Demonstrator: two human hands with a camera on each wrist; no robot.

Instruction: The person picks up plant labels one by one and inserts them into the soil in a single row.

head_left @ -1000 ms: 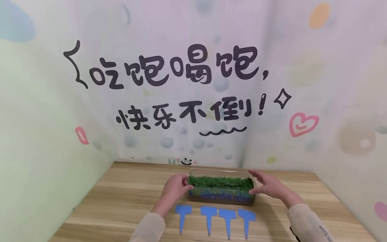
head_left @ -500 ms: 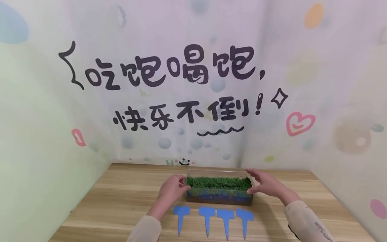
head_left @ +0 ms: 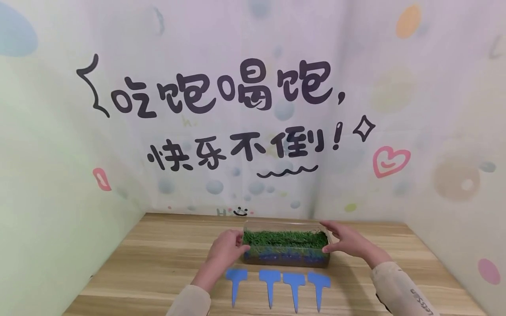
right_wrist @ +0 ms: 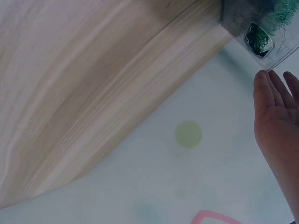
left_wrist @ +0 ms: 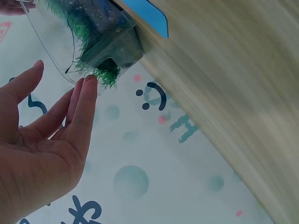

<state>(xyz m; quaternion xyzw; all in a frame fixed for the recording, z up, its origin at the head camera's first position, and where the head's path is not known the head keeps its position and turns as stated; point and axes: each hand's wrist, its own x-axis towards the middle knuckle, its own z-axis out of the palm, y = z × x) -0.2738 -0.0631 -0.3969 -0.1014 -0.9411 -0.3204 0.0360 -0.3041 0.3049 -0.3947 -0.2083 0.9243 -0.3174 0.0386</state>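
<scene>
A clear plastic box [head_left: 292,259] stands on the table with green artificial grass [head_left: 282,238] inside and bluish material lower down. At its left end is my left hand [head_left: 225,250], and in the left wrist view its nearly straight fingertips touch the box wall [left_wrist: 122,51], the thumb held apart. My right hand [head_left: 349,241] is at the opposite end; in the right wrist view its extended fingers [right_wrist: 262,88] touch the corner of the rim. In front of the box lie several blue T-shaped plant labels [head_left: 270,277], stems toward me.
The wood-grain table [head_left: 158,263] runs back to a white printed cloth wall [head_left: 221,35] with black lettering. Cloth also encloses the left and right sides. The box stands near the table's back edge.
The head view has shifted slightly, so everything sits a little farther left in it. Both hands stay at the ends of the box, and the labels lie as before.
</scene>
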